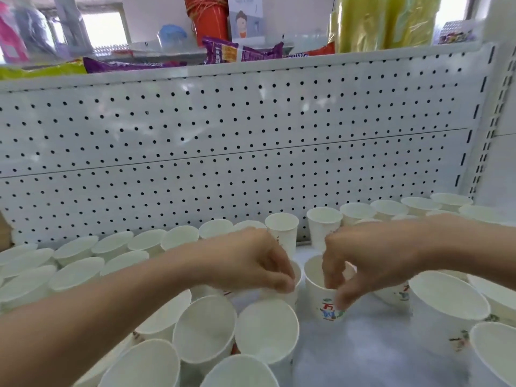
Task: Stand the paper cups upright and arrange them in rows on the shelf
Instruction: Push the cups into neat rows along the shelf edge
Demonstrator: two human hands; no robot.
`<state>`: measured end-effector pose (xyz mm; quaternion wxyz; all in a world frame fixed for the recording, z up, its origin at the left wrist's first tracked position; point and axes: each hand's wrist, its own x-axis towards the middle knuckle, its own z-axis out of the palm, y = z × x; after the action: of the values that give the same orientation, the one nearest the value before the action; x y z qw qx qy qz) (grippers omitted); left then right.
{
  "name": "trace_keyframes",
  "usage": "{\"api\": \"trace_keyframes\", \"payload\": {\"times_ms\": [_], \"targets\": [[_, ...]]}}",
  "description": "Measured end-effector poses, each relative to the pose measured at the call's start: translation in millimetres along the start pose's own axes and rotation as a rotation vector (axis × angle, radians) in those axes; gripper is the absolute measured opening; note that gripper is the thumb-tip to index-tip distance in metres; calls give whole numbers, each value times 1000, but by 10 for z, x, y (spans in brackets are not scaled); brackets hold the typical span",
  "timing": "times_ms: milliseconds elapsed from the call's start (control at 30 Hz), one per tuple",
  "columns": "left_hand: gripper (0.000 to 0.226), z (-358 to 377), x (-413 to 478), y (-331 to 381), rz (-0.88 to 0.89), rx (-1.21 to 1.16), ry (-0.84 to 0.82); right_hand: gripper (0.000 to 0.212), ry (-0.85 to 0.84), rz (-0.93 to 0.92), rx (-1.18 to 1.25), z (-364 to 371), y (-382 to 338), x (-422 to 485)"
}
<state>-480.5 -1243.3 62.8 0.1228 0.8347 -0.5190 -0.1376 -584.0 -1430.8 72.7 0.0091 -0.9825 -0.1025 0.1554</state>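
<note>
Paper cup with a red and blue print (317,294) stood upright on the shelf (377,347), mouth up and long axis vertical, directly beneath the right grip (368,261). That grip held it by the rim in a narrow pinch: fingers (331,277) dipped inside the mouth and what looked like the thumb pressed the outer wall beside the print. Just left of it, close but apart, a second cup (290,295) stood under the left grip (245,258), whose curled fingertips pinched its rim from above. The hand hid most of that cup. Each grip was nearer its own cup, and the wrists did not cross.

Beyond the two grips, a pair of upright cups (282,230) stood slightly apart against the pegboard back panel (223,135). Left of the left grip, crowded cups (178,236) sat in rough rows, mouths turned toward the camera; whether from leaning or from the wide lens could not be told. Right of the right grip, more rows (418,203) ran back toward the corner. Bare shelf lay on the near side of the right grip.

Judged from this, the held cups sat in the gap between the two groups, and lining them up with the pair behind would take only a short push away from the body. Snack packets (240,53) lay on a higher shelf.
</note>
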Motion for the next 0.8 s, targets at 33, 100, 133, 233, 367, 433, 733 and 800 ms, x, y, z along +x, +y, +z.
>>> {"api": "trace_keyframes", "payload": {"times_ms": [33,100,133,233,367,433,733,800], "targets": [[16,-106,3,-41,0,-32,64,21,45,-15,55,-56,1,0],[15,-350,52,-183,-62,-79,258,11,208,-41,110,-205,83,93],[15,-440,92,-259,-93,-57,320,10,286,-41,91,-268,146,188],[19,-456,263,-459,-167,133,236,19,399,5,-114,-325,308,561],[23,-259,474,-609,-265,320,142,36,370,74,-203,-195,360,975],[21,-211,536,-635,-297,319,134,34,339,80,-242,-153,355,1097],[23,-115,620,-718,-232,294,182,16,255,76,-333,-167,537,1065],[24,-96,623,-716,-203,306,171,15,248,76,-350,-176,563,1052]]}}
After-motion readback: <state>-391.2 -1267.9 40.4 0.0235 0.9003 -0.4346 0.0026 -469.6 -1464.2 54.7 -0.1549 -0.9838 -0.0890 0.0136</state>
